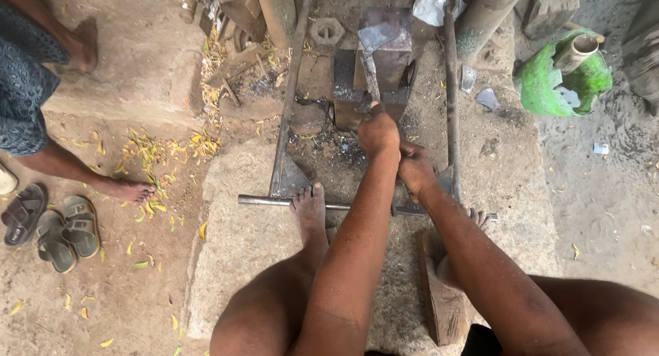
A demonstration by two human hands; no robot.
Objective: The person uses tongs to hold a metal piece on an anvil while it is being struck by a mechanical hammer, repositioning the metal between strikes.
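Hands: both of the seated person's hands are closed. The left hand (pixel 378 131) is clenched around the lower end of a flat grey metal blade (pixel 371 67); the right hand (pixel 414 168) sits just behind it, fist-shaped, though what it grips is hidden.
Blade: it stands tilted against a dark rusty iron block (pixel 384 54), which rests at the far end of a pale rough stone slab (pixel 240 239).
Progress: the blade looks dull and uneven, with dark grit (pixel 336 146) scattered just beside the block, so I judge the metalwork to be mid-way; nothing finished shows.
Frame: two long iron rods (pixel 288 102) run away from the person, crossed by one horizontal bar (pixel 264 201). The person's bare left foot (pixel 310 208) presses on that bar; the right foot's toes are barely seen.
Counts: two hands, one blade, one block, two long rods, one cross bar, one hexagonal nut (pixel 327 31), one wooden plank (pixel 443 301).
Nearby: one green broken plastic pot (pixel 542 88), one pair of grey sandals (pixel 67 232), yellow fallen leaves (pixel 154 153), another person's bare foot (pixel 130 190).
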